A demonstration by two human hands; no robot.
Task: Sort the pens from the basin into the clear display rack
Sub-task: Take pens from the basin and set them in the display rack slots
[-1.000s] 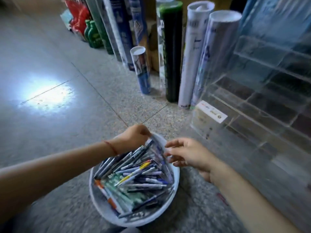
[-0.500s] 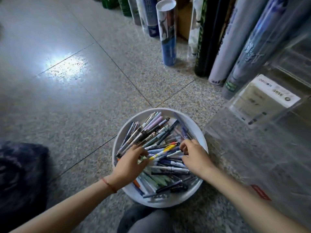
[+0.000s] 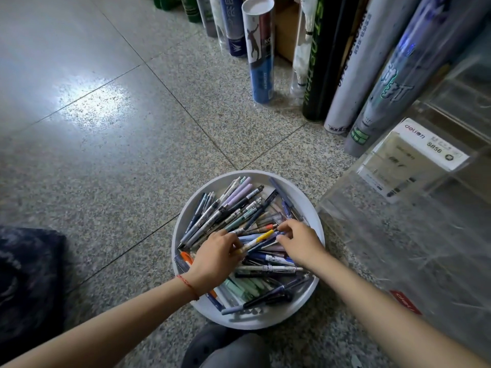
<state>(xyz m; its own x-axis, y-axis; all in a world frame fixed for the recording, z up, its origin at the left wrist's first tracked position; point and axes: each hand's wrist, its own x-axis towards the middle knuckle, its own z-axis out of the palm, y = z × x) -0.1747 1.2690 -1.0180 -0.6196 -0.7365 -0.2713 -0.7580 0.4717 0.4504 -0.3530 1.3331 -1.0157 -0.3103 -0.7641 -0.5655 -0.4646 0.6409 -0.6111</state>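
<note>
Speckled grey terrazzo floor (image 3: 106,160) is carrying everything. Low on it a round white plastic basin (image 3: 301,194) is sitting just beside the clear acrylic display rack (image 3: 398,248), near enough, I judge, to keep each carry short.

The basin is holding a loose heap of mixed pens (image 3: 233,208) in lilac, navy, mint and black, lying crossed in several layers. No pen can be made out in the rack's compartments, so the sorting is looking barely begun.

Both hands are working down in the heap. The left hand (image 3: 215,258), wearing a red string bracelet (image 3: 187,284), is pinching the lower end of a white pen with a yellow clip (image 3: 261,236), probably to draw it free of the tangle. The right hand (image 3: 301,244) is laying its curled fingers on the pens just past that clip; whether they are clamped on one cannot be told.

Behind the basin, tall printed cardboard tubes (image 3: 261,49) are standing upright in a row, and a white paper label (image 3: 414,160) is showing at the rack's front edge.
</note>
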